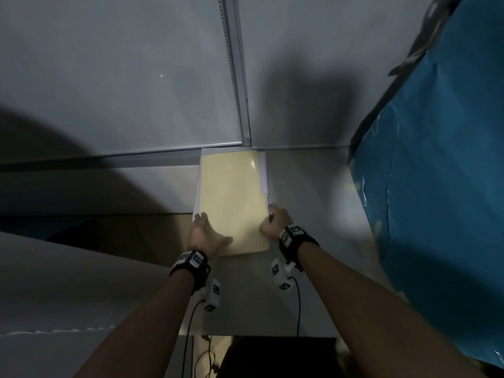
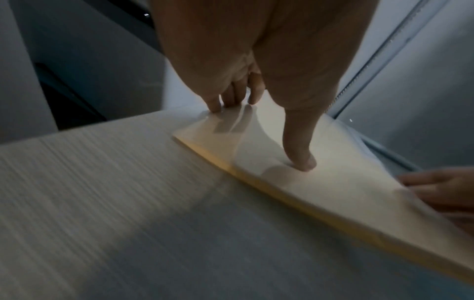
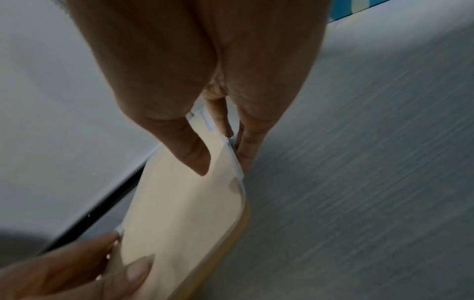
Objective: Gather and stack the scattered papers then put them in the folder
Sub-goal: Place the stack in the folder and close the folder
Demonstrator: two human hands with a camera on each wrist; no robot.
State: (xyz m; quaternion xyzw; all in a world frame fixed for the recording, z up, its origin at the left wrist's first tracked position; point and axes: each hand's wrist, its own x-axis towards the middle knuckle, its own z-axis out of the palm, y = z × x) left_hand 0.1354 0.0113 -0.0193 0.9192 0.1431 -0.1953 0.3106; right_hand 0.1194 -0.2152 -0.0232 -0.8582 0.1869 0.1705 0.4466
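Observation:
A pale yellow folder [image 1: 231, 197] lies lengthwise on the grey table [image 1: 313, 219], its far end against the wall. White papers [image 1: 263, 173] show as thin strips along its right and left edges. My left hand [image 1: 210, 227] holds the near left edge, with the thumb [image 2: 302, 160] pressed on the cover and the fingers [image 2: 231, 99] curled down over the side. My right hand [image 1: 271, 222] pinches the right edge: the thumb [image 3: 195, 154] lies on top of the folder [image 3: 184, 213] and the fingers [image 3: 243, 146] run along and under the edge, by the white paper edges [image 3: 210, 121].
A large blue plastic-wrapped object [image 1: 436, 159] crowds the table's right side. Grey wall panels [image 1: 109, 77] with a metal strip [image 1: 237, 77] stand behind. The table's front edge [image 1: 259, 335] is near, with cables hanging there. A dark gap [image 1: 95, 227] lies left of the table.

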